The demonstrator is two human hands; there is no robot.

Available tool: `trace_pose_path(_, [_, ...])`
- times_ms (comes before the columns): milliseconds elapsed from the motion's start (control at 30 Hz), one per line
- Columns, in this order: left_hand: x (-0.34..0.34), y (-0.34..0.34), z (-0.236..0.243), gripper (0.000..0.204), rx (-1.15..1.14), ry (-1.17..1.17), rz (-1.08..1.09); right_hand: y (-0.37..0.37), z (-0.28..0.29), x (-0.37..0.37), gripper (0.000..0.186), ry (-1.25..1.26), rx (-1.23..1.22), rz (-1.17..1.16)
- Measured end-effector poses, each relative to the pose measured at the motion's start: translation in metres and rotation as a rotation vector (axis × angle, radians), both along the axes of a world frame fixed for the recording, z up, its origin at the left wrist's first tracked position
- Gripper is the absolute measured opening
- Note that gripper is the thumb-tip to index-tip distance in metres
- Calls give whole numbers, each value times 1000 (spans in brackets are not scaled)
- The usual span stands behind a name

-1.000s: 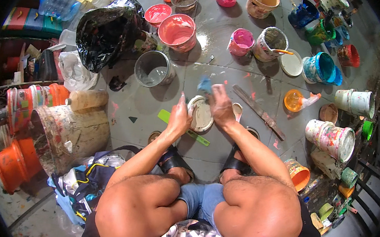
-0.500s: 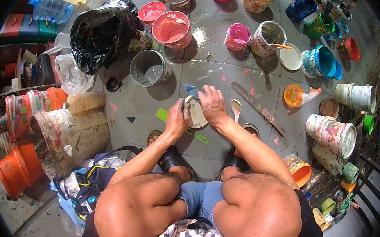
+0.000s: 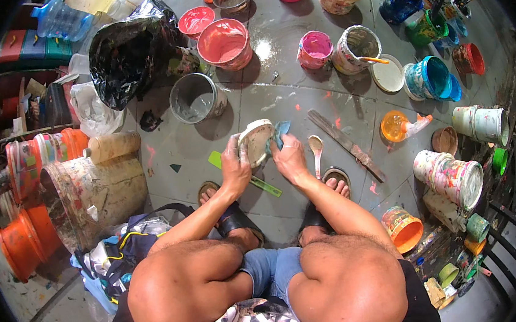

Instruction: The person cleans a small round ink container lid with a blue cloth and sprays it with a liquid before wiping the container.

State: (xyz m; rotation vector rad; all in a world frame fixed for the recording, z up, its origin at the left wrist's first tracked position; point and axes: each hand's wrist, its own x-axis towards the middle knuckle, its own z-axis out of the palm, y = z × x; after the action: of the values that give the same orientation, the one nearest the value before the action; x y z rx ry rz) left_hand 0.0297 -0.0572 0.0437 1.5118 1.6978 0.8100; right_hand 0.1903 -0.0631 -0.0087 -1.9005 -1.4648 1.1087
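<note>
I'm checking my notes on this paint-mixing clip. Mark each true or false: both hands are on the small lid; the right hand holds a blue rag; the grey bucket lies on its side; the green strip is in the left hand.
1. Left hand and right hand both hold the small lid: true.
2. The right hand holds a blue rag: true.
3. The grey bucket lies on its side: false, it stands upright.
4. The green strip is in the left hand: false, it lies on the floor.

A cream, paint-smeared lid (image 3: pixel 255 141) and blue cloth (image 3: pixel 281 132) sit above a green ruler (image 3: pixel 246 174) on the grey, paint-splattered floor (image 3: pixel 288 96).
</note>
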Motion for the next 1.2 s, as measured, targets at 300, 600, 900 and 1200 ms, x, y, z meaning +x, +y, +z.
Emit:
trace_pose_path(300, [-15, 18, 6, 29, -131, -159, -108, 21, -7, 35, 25, -40, 275, 106])
trace_pose_path(600, [-10, 43, 45, 32, -134, -25, -294, 47, 35, 56, 31, -280, 352, 434])
trace_pose_path(900, [-1, 34, 26, 31, -134, -43, -206, 48, 63, 36, 39, -46, 407, 184])
trace_pose_path(1200, [16, 27, 55, 19, -50, -62, -201, 54, 84, 8, 18, 57, 589, 211])
